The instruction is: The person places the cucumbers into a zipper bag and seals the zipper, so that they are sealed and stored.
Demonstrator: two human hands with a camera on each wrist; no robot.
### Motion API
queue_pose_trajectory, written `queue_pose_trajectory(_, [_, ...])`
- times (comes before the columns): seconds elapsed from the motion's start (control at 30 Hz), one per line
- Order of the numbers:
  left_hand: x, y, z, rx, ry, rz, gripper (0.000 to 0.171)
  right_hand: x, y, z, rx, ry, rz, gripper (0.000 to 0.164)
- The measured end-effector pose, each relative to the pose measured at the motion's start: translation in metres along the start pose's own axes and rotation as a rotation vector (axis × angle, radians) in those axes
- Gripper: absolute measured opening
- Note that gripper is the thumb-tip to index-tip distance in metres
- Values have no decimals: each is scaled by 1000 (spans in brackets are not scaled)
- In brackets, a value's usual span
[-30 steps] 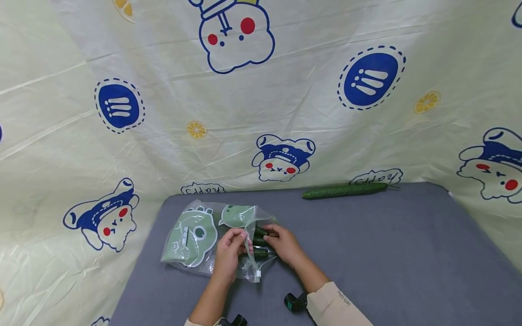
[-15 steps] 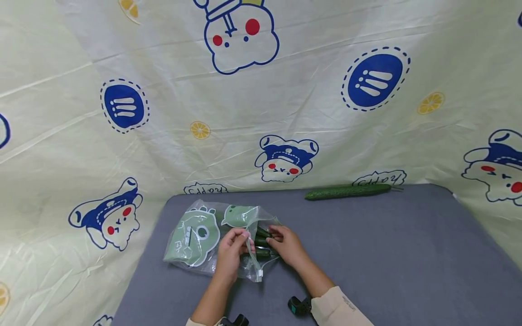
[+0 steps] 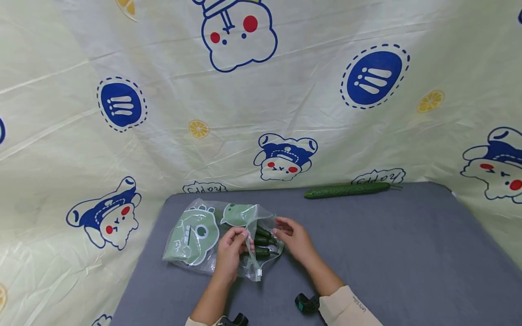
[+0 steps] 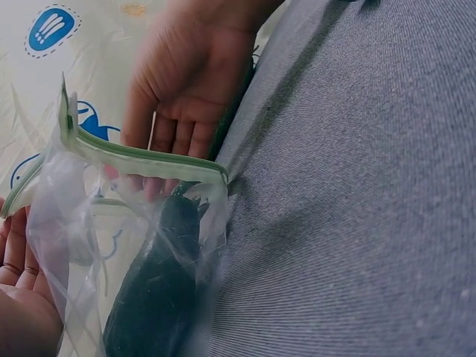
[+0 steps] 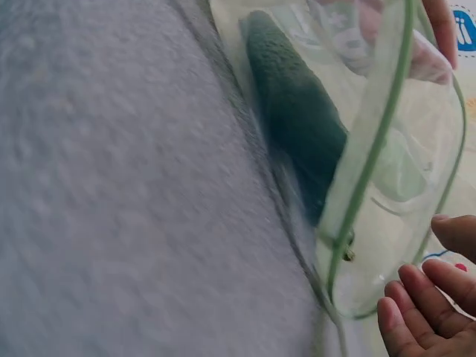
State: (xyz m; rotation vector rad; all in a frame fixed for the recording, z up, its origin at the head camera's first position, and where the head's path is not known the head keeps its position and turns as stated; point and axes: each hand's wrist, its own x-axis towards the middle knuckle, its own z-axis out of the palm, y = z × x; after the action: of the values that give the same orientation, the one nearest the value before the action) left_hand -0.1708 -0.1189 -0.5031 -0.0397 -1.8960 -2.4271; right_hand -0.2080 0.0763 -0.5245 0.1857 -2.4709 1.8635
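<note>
A clear zip bag with green cartoon prints lies on the table at left of centre, its mouth facing right. Several cucumbers are inside, stem ends toward the mouth. My left hand pinches the upper edge of the mouth and lifts it. At the mouth's far right corner is my right hand, palm toward the bag, fingers loosely extended and holding nothing. In the right wrist view these fingers are just outside the green zip rim. The left wrist view shows a cucumber through the plastic.
Another cucumber lies along the back edge of the grey table. Behind the table hangs a pale sheet with cartoon prints. A white zip slider sits at the near end of the bag's mouth.
My right hand has let go of the cucumbers' ends and drawn back to the right, out of the bag's mouth. The left hand keeps its pinch on the bag's edge.
</note>
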Motion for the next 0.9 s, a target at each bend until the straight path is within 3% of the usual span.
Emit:
queue_pose_trajectory(0.2, [0,1,-1,11,-1,-6,22,6,-3,-14,17,17,-1,43])
queue_pose_trajectory(0.47, [-1,1,-1,6,-6,-10,26,19,5,-39,-38,73,5,46])
queue_pose_trajectory(0.9, [-1,2,0,-17,-8,-7,31,38,14,-78,-135,75,36,50])
